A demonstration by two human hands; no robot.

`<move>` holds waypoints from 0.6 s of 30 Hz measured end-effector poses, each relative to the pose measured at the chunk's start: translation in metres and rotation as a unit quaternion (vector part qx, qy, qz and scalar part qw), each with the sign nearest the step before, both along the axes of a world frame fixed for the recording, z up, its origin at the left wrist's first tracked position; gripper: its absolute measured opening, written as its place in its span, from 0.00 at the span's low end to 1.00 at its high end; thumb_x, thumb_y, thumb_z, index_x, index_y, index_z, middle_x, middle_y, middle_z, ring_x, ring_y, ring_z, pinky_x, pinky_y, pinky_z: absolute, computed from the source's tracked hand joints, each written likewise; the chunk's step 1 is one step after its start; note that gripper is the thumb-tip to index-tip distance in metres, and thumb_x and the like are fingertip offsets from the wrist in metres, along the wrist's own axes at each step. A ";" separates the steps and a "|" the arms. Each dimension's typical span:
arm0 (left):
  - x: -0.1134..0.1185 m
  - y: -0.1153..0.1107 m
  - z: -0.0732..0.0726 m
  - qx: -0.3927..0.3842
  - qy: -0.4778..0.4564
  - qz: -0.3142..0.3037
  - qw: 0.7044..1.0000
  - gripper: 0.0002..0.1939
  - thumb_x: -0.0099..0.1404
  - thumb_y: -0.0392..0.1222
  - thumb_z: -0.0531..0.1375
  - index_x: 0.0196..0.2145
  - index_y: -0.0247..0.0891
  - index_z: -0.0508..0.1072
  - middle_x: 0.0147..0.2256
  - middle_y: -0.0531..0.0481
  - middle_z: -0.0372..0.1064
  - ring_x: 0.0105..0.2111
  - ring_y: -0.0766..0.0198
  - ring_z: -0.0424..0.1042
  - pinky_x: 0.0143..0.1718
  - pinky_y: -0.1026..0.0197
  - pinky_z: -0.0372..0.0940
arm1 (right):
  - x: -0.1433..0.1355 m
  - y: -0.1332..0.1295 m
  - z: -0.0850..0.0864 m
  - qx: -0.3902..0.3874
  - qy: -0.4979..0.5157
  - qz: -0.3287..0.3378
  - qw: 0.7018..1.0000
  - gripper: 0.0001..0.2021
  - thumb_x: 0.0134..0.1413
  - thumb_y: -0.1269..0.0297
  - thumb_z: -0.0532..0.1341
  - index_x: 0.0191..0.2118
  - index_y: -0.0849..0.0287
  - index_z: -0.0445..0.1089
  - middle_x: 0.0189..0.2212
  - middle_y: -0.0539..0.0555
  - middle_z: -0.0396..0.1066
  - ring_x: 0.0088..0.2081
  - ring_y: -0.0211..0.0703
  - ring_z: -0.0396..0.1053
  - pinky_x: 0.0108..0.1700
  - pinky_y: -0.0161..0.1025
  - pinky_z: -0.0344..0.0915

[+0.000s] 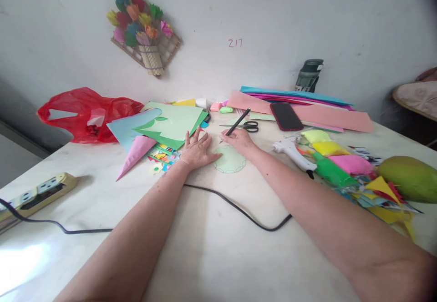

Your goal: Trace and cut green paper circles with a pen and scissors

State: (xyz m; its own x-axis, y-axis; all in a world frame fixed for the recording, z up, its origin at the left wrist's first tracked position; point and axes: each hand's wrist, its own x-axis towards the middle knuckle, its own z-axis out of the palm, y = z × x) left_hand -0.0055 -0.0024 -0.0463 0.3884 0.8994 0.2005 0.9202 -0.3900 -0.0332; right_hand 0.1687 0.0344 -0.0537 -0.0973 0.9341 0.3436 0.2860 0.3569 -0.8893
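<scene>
A round pale green paper [229, 160] lies on the table with small curved lines drawn along its edge. My left hand [198, 151] is spread flat beside it, the thumb reaching its left edge. In my right hand [239, 141] is a black pencil [238, 122], tilted, its tip near the paper's upper left edge. Just beyond that hand lie black-handled scissors [251, 126].
A red plastic bag [88, 113], green sheets [174, 120] and a pink paper cone [135, 156] lie left. Right are a phone [286, 116], a white glue gun [294, 154], clay packs [329, 168] and a green fruit [408, 178]. A black cable [235, 206] crosses in front.
</scene>
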 end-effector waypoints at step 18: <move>0.004 -0.002 0.007 -0.053 0.013 0.024 0.998 0.42 0.58 0.67 0.42 0.61 0.35 0.51 0.62 0.46 0.44 0.62 0.50 0.30 0.58 0.40 0.24 | 0.000 -0.004 -0.002 0.025 -0.104 0.019 0.994 0.06 0.41 0.60 0.64 0.24 0.57 0.73 0.40 0.51 0.73 0.41 0.43 0.70 0.47 0.42 0.65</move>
State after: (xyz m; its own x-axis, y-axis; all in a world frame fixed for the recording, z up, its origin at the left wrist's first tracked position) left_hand -0.0011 -0.0049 -0.0397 0.3491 0.9324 0.0937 0.9370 -0.3490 -0.0180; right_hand 0.1683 0.0303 -0.0555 -0.2058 0.9105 0.3588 0.4480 0.4136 -0.7926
